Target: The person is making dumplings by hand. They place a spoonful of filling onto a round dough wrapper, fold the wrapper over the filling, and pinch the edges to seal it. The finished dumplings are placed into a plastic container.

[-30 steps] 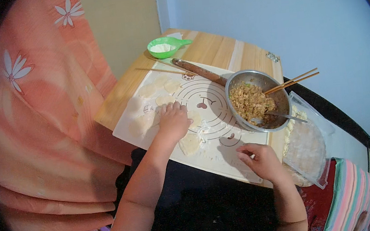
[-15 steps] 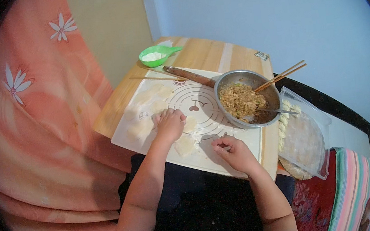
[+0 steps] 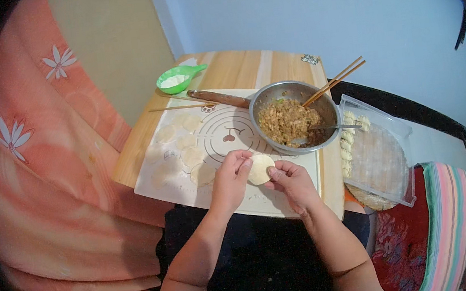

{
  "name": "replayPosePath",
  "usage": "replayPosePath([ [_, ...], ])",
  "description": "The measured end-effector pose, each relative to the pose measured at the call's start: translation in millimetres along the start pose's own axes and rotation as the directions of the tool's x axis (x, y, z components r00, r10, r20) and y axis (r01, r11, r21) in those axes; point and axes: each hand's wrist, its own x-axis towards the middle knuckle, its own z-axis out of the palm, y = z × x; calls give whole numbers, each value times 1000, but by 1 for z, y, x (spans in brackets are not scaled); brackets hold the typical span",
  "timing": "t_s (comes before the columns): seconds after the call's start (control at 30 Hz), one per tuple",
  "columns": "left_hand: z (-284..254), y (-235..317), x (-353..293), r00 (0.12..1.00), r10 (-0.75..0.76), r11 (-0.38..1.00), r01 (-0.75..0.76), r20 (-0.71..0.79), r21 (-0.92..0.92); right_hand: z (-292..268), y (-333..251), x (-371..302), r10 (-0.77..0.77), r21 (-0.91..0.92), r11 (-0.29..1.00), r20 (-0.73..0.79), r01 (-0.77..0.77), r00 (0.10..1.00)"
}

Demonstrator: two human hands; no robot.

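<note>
Between my two hands is a round, pale dumpling wrapper (image 3: 260, 170), held by its edges above the near side of a white dough mat (image 3: 244, 201). My left hand (image 3: 232, 178) pinches its left edge, and my right hand (image 3: 292, 182) grips the right edge between thumb and fingers. Several more wrappers (image 3: 191, 156) lie flat on the left part of the mat. Just beyond my hands stands a steel bowl (image 3: 324, 97) of minced filling (image 3: 287, 120). A pair of chopsticks (image 3: 334, 82) and a metal spoon (image 3: 338, 126) rest in it.
A rolling pin (image 3: 219, 97) lies behind the mat's circles, touching the bowl. At the table's far left sits a green scoop (image 3: 184, 73) with white flour. Right of the table, a clear plastic tray (image 3: 402, 184) holds a row of pleated dumplings (image 3: 347, 147). An orange curtain (image 3: 49, 182) hangs at left.
My left hand has moved from the wrappers on the mat toward my right hand. One wrapper is now lifted and held between both hands. The whole view has shifted slightly.
</note>
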Motion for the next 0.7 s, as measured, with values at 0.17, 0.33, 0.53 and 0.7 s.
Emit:
replayPosePath([
  [0.17,6,-7,-6,949,-214,893,287,232,-348,-15,11,9,-86,-97,992,-5,85,996],
  [0.33,5,-18,-3,942,-199,939,262,269,-224,-11,10,10,-117,-125,986,-52,110,992],
  [0.53,5,-25,-2,948,-196,935,258,252,-242,-6,14,10,-233,-258,939,16,229,972],
  [0.7,1,-17,0,931,-243,929,304,272,-210,-12,-1,7,-127,-230,963,59,138,990],
])
